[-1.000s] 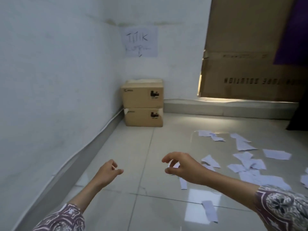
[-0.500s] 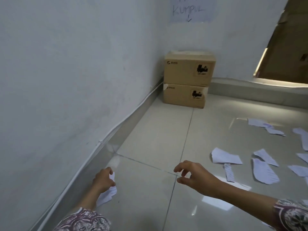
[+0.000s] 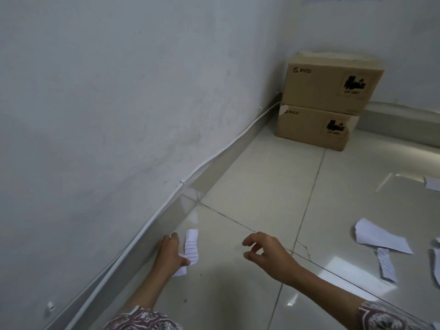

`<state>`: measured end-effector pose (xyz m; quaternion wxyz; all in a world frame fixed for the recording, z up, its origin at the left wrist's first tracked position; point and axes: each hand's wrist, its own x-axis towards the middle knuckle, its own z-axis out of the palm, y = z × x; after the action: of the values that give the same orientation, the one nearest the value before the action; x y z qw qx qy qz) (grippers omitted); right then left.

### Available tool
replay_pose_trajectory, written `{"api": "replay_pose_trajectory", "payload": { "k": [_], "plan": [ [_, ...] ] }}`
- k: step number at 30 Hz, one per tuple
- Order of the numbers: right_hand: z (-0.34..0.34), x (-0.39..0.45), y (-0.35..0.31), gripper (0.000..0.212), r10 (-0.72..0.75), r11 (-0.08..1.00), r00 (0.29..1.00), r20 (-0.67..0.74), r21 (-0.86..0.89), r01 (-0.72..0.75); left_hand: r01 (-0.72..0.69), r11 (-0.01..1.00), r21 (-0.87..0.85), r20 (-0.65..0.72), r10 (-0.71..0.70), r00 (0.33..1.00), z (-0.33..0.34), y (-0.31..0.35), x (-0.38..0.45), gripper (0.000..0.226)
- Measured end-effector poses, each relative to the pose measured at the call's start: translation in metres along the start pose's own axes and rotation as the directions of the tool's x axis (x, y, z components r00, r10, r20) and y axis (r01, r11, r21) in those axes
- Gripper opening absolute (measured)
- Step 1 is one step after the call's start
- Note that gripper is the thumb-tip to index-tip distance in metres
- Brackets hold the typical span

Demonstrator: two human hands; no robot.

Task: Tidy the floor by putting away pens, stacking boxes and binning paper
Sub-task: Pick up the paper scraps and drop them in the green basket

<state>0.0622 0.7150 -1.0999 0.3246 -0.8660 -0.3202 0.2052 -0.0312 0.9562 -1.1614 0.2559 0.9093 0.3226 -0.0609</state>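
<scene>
Paper slip [image 3: 191,248] lies on the floor [image 3: 250,177] by the skirting, pinched under the left hand's [image 3: 169,254] thumb, apparently for binning. Right hand [image 3: 266,254] hovers beside it, fingers loosely curled, holding nothing. More scraps [image 3: 381,239] lie beyond its fingertips. Boxes [image 3: 326,103] already stand stacked in the corner.

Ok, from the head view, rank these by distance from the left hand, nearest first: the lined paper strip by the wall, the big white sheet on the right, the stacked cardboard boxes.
1. Lined paper strip: in the left hand itself, by the skirting.
2. Big white sheet: flat on the floor to the right, beyond the right hand.
3. Stacked cardboard boxes: far ahead in the corner.
</scene>
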Motion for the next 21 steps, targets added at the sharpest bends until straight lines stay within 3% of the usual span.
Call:
{"api": "replay_pose_trajectory", "payload": {
  "k": [3, 6, 9, 12, 17, 21],
  "plan": [
    [0.024, 0.02, -0.007, 0.024, 0.022, 0.997, 1.0, -0.012, 0.076, -0.021, -0.028, 0.989, -0.143, -0.025, 0.025, 0.999, -0.002, -0.009, -0.001, 0.054],
    [0.05, 0.038, -0.016, 0.022, 0.056, 0.988, 0.997, -0.057, 0.149, -0.047, -0.021, 0.955, -0.295, -0.022, 0.016, 1.0, -0.012, -0.014, -0.002, 0.039],
    [0.082, 0.055, -0.024, 0.026, 0.107, 0.984, 0.992, -0.072, 0.152, -0.095, -0.065, 0.95, -0.305, -0.057, 0.05, 0.997, -0.025, -0.018, -0.004, 0.028],
    [0.114, 0.07, -0.038, 0.034, 0.184, 0.976, 0.979, -0.086, 0.138, -0.171, -0.102, 0.95, -0.296, -0.129, 0.066, 0.989, -0.038, -0.019, -0.01, 0.035],
    [0.149, 0.085, -0.06, 0.048, 0.177, 0.962, 0.967, -0.182, -0.174, -0.209, -0.145, 0.957, -0.25, -0.152, 0.109, 0.982, -0.037, -0.018, -0.022, 0.036],
    [0.162, 0.092, -0.059, 0.034, 0.173, 0.941, 0.956, -0.239, -0.246, -0.232, -0.117, 0.961, -0.25, -0.11, 0.091, 0.99, -0.029, -0.02, -0.023, 0.029]
  ]
}}
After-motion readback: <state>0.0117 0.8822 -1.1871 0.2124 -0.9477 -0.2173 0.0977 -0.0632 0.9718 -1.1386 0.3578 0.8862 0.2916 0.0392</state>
